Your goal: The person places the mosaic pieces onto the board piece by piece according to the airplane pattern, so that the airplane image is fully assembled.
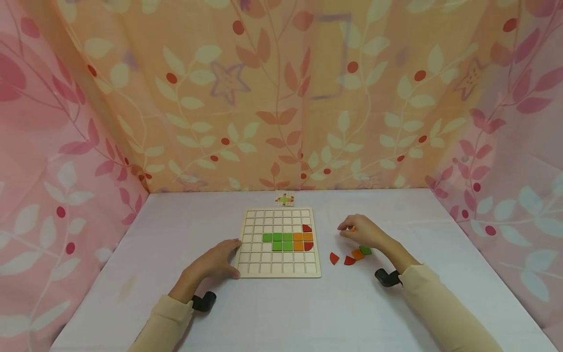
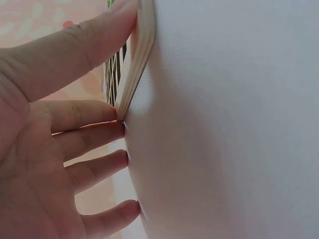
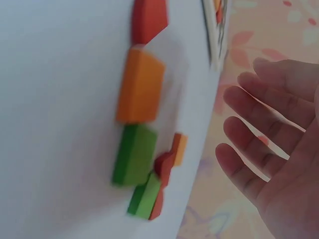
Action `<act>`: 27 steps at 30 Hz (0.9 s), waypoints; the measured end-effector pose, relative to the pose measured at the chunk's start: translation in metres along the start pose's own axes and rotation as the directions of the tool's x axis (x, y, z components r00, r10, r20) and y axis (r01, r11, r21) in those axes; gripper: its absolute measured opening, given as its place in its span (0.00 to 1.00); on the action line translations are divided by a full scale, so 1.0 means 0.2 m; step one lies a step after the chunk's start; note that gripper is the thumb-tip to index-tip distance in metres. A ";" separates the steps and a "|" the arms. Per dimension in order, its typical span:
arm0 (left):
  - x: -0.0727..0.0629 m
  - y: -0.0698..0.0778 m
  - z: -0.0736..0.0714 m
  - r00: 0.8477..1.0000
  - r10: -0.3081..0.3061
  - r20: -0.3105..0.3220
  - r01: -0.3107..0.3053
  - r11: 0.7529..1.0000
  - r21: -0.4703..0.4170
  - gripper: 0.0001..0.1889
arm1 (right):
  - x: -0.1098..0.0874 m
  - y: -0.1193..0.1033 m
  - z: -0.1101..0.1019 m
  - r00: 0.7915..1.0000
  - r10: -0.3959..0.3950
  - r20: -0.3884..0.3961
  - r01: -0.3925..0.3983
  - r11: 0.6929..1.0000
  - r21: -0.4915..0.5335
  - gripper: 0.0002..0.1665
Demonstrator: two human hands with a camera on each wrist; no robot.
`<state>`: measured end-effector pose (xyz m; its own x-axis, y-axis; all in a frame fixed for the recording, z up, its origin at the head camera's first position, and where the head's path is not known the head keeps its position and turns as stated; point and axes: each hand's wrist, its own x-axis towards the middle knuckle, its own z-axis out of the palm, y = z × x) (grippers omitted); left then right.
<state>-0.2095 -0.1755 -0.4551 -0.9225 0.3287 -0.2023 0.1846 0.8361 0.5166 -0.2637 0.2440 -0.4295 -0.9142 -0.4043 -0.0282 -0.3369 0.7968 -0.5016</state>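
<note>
This is a small fabric-walled booth [image 1: 35, 127]; the room beyond cannot be told. Floral cloth [image 1: 272, 98] fills the upper frame and both sides, around a white-covered table [image 1: 281, 313] across the lower centre.

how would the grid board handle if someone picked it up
The grid board is probably stiff: its layered, wood-like edge runs straight. Being thin, it may be fairly light. Tilting could shift the coloured tiles, which lie on it without visible fastening.

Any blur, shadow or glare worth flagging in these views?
Right wrist: the nearer orange block and green block look blurred; left wrist: a soft shadow lies on the white tabletop beside the left hand; head: soft lighting, no strong glare on the board.
</note>
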 end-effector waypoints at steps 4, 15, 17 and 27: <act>0.00 0.01 0.00 1.000 -0.005 0.003 0.005 1.000 -0.001 0.46 | -0.03 0.06 -0.01 1.000 0.002 0.004 -0.002 1.000 -0.008 0.12; 0.00 0.00 -0.01 1.000 0.006 0.015 -0.006 1.000 0.008 0.47 | -0.09 0.16 -0.05 0.994 0.080 0.076 -0.078 0.997 -0.023 0.13; 0.00 0.00 -0.01 1.000 0.004 0.017 -0.004 1.000 0.007 0.47 | -0.11 0.17 -0.06 0.993 0.084 0.085 -0.082 0.996 -0.023 0.13; 0.00 0.01 -0.02 1.000 0.005 0.018 -0.005 1.000 0.013 0.48 | -0.15 0.22 -0.07 0.987 0.126 0.095 -0.123 0.992 -0.040 0.11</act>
<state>-0.2097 -0.1756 -0.4510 -0.9155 0.3404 -0.2144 0.1938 0.8402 0.5065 -0.2539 0.2982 -0.4380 -0.9239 -0.3413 -0.1732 -0.2307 0.8577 -0.4594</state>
